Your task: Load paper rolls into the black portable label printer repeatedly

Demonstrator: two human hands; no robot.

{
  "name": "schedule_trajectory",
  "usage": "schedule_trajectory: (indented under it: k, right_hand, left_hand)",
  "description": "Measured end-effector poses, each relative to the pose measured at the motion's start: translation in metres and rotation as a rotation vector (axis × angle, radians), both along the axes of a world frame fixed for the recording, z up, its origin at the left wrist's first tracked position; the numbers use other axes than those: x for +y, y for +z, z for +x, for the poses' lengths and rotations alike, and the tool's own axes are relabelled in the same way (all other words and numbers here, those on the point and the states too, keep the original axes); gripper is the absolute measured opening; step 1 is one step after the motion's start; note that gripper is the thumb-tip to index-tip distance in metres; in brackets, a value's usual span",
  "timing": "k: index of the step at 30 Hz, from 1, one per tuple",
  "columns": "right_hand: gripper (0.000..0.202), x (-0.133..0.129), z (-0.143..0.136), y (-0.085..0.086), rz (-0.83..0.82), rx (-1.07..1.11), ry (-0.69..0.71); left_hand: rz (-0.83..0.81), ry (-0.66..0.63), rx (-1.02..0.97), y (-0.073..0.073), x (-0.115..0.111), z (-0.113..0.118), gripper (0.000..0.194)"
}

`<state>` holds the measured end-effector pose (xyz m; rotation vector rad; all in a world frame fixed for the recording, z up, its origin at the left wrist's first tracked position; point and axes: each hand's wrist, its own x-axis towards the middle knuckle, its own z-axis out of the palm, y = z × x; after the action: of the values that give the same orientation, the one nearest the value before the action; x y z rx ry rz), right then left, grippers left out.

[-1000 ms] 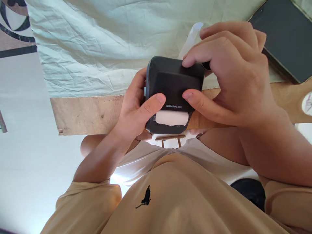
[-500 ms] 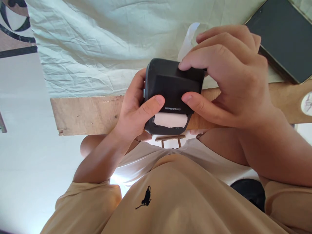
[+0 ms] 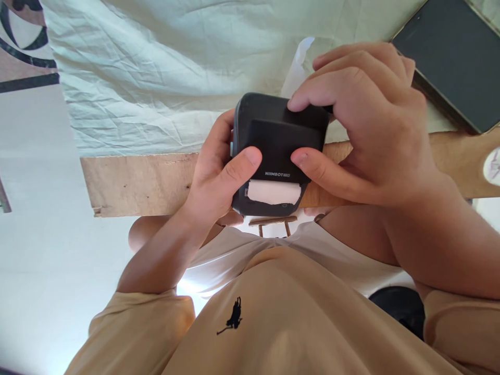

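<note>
A black NIIMBOT label printer (image 3: 273, 138) is held between my two hands over the table's front edge. White paper (image 3: 274, 192) shows in the slot on its near side. My left hand (image 3: 222, 166) wraps the printer's left side, thumb on top and fingers underneath. On the right, my right hand (image 3: 375, 125) grips it with the thumb on the near part of the lid and the index finger on the far edge; the other fingers are lifted. A translucent white strip (image 3: 296, 70) lies or sticks out just behind the printer; its lower end is hidden.
A dark tablet or phone (image 3: 449, 62) lies at the upper right. Pale green wrinkled cloth (image 3: 148, 78) covers the table, with a bare wooden edge (image 3: 136, 185) along the front. A round white sticker (image 3: 492, 165) is on the wood at the right.
The translucent strip has shifted slightly left. My left thumb has slid a touch left on the lid. Otherwise the hands and printer stay nearly where they were.
</note>
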<state>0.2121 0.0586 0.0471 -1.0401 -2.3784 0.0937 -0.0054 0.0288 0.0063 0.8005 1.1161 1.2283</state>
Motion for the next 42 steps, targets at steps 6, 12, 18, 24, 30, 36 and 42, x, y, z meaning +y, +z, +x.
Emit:
schedule_trajectory:
  k: [6, 12, 18, 24, 30, 36, 42]
  right_hand:
    - [0.043, 0.002, -0.001, 0.001, -0.01, -0.012, 0.004]
    - [0.043, 0.001, -0.003, 0.0, -0.018, -0.006, -0.004]
    - [0.042, 0.0, -0.002, -0.001, -0.007, -0.005, -0.005]
    - [0.041, 0.002, -0.001, -0.001, 0.001, -0.014, 0.005]
    - [0.043, 0.004, -0.005, -0.006, -0.012, -0.011, 0.001]
    - [0.048, -0.001, -0.016, -0.009, 0.04, 0.077, -0.123]
    - [0.061, -0.002, -0.017, -0.009, -0.012, 0.047, -0.094]
  left_hand:
    - [-0.033, 0.037, -0.005, 0.012, -0.001, 0.004, 0.081]
    - [-0.029, 0.032, 0.016, 0.016, -0.001, 0.002, 0.075]
    - [-0.018, -0.002, -0.003, 0.015, 0.0, -0.003, 0.071]
    - [0.034, -0.022, -0.039, 0.01, 0.001, -0.004, 0.075]
    - [0.141, -0.085, -0.136, 0.001, 0.003, -0.012, 0.06]
    - [0.128, -0.069, -0.129, 0.004, 0.0, -0.008, 0.053]
    - [0.003, -0.033, -0.026, 0.018, 0.005, -0.009, 0.051]
